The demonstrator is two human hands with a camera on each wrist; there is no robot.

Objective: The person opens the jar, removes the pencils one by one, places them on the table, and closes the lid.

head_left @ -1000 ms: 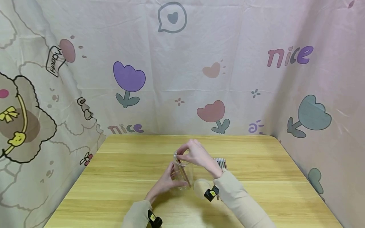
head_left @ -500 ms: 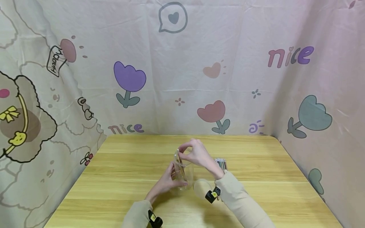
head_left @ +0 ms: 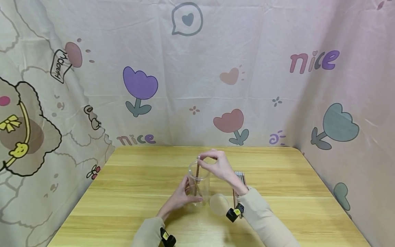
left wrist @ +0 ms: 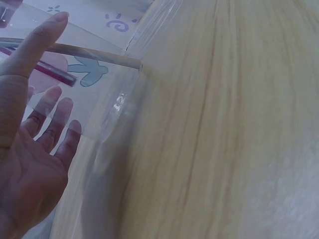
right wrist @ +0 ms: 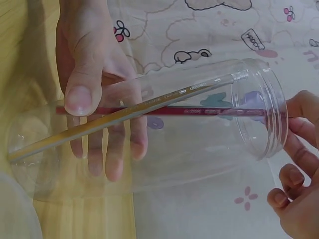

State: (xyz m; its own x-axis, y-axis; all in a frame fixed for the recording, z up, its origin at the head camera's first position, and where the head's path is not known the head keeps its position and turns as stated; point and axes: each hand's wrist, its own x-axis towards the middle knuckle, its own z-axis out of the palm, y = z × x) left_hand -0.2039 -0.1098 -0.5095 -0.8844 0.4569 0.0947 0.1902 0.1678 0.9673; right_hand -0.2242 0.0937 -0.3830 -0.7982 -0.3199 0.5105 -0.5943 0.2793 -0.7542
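Observation:
A tall clear plastic jar (head_left: 203, 187) stands on the table with its mouth up. My left hand (head_left: 181, 196) holds it low, thumb on the near side and fingers behind, as the left wrist view also shows. Inside, a gold pencil (right wrist: 164, 98) leans across from base to rim. Beside it is a red pencil (right wrist: 199, 110), mostly in the jar, its lower end showing above the base. My right hand (head_left: 219, 166) is over the mouth, thumb and forefinger pinching the red pencil's top end; its other fingers are curled.
A round translucent lid (head_left: 219, 204) lies right of the jar. Further right, a row of several pencils (head_left: 240, 178) lies on the wooden table (head_left: 139, 192), partly hidden by my right forearm. A printed cloth (head_left: 191, 85) hangs behind the table.
My right hand has shifted a little right, and the pencil it pinches now stands more upright with its top end higher. The left hand and jar have stayed in place.

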